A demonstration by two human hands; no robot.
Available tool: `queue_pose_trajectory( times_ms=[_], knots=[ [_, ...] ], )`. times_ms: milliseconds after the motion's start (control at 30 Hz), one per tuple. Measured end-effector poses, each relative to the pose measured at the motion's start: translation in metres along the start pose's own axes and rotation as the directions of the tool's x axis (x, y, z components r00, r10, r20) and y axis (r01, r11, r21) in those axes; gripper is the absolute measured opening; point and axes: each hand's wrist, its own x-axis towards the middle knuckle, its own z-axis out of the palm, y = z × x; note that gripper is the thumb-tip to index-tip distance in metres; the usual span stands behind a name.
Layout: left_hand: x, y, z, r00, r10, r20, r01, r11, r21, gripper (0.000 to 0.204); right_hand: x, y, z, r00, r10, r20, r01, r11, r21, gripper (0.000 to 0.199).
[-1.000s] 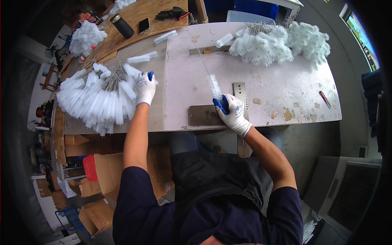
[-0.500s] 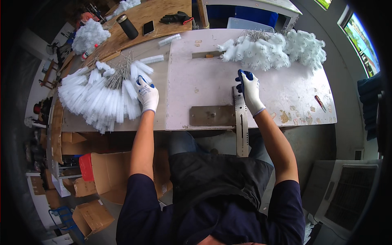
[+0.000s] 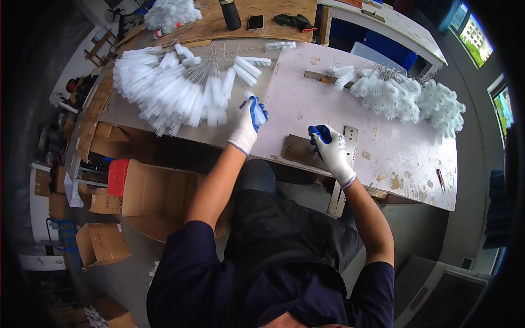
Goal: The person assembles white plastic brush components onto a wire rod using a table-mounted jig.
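Note:
My left hand [image 3: 245,130], in a white glove with blue palm, closes round a white bristle brush [image 3: 260,116] just right of a fanned pile of white wire-stemmed brushes [image 3: 180,90]. A thin wire stem rises from it toward the pile. Over the near edge of the table, my gloved right hand [image 3: 331,150] has its fingers curled together; whatever they may hold is hidden. Beneath and beside it lie a flat metal plate [image 3: 298,148] and a perforated metal bar [image 3: 351,143] that juts past the table edge toward my lap.
At the far right sit heaps of bent white brushes [image 3: 391,95] beside a metal strip [image 3: 317,76]. A red-handled tool [image 3: 441,179] lies near the right edge. Behind are a black bottle [image 3: 230,15], a phone [image 3: 255,22] and a dark glove [image 3: 292,22]. Cardboard boxes [image 3: 156,191] stand below left.
My left hand has moved right, away from the brush pile, with a brush in it. My right hand has come nearer the metal plate. The whole view has shifted and turned.

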Motion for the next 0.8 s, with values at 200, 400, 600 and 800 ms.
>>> queue_pose_trajectory(
  times_ms=[200, 400, 600, 800],
  knots=[
    [-0.04, -0.054, 0.043, 0.973, -0.102, 0.205, 0.158, 0.947, -0.279, 0.034, 0.01, -0.045, 0.009, 0.976, -0.109, 0.191, 0.156, 0.955, -0.251, 0.035],
    [-0.04, -0.07, 0.058, 0.933, -0.151, 0.326, 0.226, 0.952, -0.206, 0.033, 0.024, -0.021, 0.003, 0.975, 0.064, 0.212, 0.015, 0.935, -0.354, 0.031],
    [0.059, 0.003, 0.019, 0.994, 0.047, 0.094, -0.061, 0.988, 0.144, 0.028, 0.031, -0.026, -0.011, 0.988, 0.081, 0.131, -0.022, 0.917, -0.399, 0.033],
    [0.082, 0.048, -0.005, 0.95, 0.295, -0.104, -0.233, 0.888, 0.396, 0.019, 0.019, -0.012, -0.027, 0.979, 0.112, 0.171, -0.081, 0.98, -0.182, 0.033]
  ],
)
